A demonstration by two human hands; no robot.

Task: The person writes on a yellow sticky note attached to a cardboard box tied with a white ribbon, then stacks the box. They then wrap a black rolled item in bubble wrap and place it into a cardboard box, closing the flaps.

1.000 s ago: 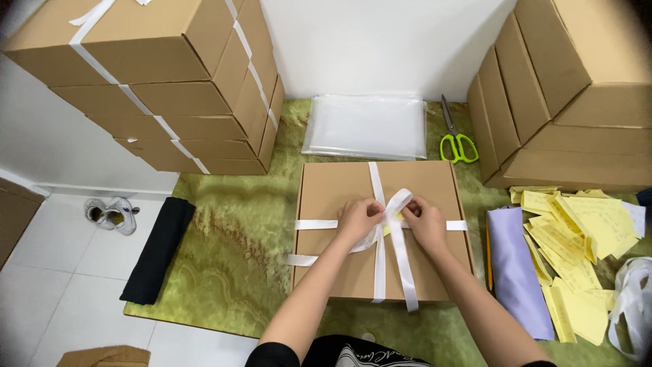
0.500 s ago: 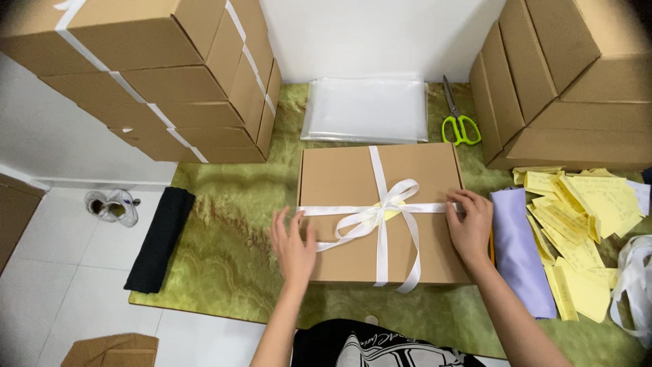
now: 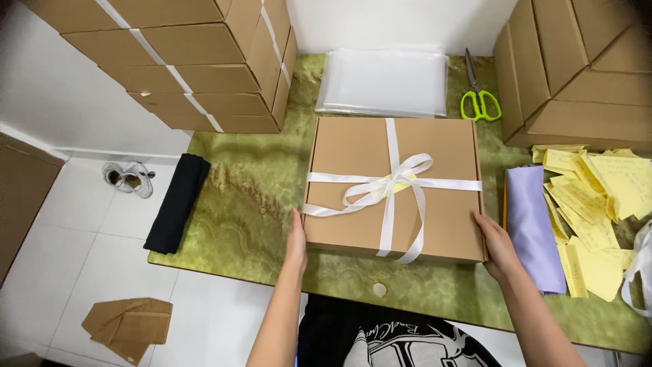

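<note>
A flat brown cardboard box [image 3: 353, 153] lies on the green mat [image 3: 251, 197], tied crosswise with a white ribbon [image 3: 388, 187] knotted into a bow on top. My left hand [image 3: 296, 239] presses against the box's near left corner. At the near right corner, my right hand [image 3: 497, 245] grips the box's side. Both hands hold the box between them; it rests on the mat.
Stacks of ribbon-tied brown boxes [image 3: 204, 61] stand far left and more boxes [image 3: 577, 68] far right. Clear plastic bags [image 3: 384, 81] and green scissors [image 3: 479, 102] lie behind. Purple cloth [image 3: 533, 228] and yellow paper slips [image 3: 598, 204] lie right. A black cloth [image 3: 178, 200] sits at the mat's left edge.
My hands left the finished bow and moved down and outward to the box's near corners, where they now clasp its sides.
</note>
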